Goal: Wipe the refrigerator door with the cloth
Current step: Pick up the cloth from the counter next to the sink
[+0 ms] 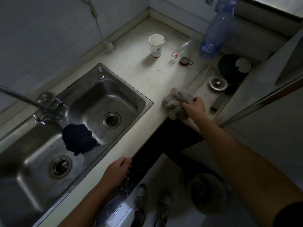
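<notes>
Crumpled grey cloth [175, 102] gripped by right hand [194, 106] on pale bench [139, 71] corner, left hand [117, 172] curled over the bench front edge

Countertop [139, 74] bears cup [156, 45], bottle [214, 33], cloth [176, 101]

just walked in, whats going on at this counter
A person stands at a kitchen counter. Their right hand grips a crumpled grey cloth that lies on the counter's corner, right of the double sink. Their left hand holds the counter's front edge with curled fingers. A dark cloth hangs over the sink's divider; a paper cup and a blue bottle stand further back. The wiping has not started yet.
</notes>
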`<state>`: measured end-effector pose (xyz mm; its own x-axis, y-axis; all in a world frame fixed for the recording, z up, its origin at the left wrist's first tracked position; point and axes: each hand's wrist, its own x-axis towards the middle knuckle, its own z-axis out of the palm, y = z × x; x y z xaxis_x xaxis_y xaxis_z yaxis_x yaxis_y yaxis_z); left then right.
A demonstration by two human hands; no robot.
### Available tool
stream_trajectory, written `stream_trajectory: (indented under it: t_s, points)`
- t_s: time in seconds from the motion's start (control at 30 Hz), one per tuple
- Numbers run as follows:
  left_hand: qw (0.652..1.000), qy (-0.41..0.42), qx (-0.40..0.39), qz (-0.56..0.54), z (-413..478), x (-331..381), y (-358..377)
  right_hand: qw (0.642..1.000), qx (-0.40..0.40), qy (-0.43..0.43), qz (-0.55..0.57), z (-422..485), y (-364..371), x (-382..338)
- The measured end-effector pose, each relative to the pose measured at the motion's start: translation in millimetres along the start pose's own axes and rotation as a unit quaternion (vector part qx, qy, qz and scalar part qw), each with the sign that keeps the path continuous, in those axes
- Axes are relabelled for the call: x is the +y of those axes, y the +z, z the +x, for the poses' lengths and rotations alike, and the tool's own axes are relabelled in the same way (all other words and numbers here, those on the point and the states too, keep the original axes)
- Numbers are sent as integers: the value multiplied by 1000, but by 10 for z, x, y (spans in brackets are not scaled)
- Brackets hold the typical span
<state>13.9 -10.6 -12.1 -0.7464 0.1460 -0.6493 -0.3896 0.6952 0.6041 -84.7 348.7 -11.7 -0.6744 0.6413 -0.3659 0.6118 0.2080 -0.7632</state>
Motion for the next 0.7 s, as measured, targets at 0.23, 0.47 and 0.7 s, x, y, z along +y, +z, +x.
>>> stream_trajectory:
  t_s: [0.23,0.47,0.7]
  points:
    - [998,-5,-29,61,-427,-456,90,994,-79,8,73,-1227,-282,507]
    - [995,-80,-11,51,-1179,-1280,417,978,-190,86,29,-2397,-206,1598]
    - [966,-201,113,-118,-2439,-1956,789,945,-319,30,-66,-3118,63,1852]
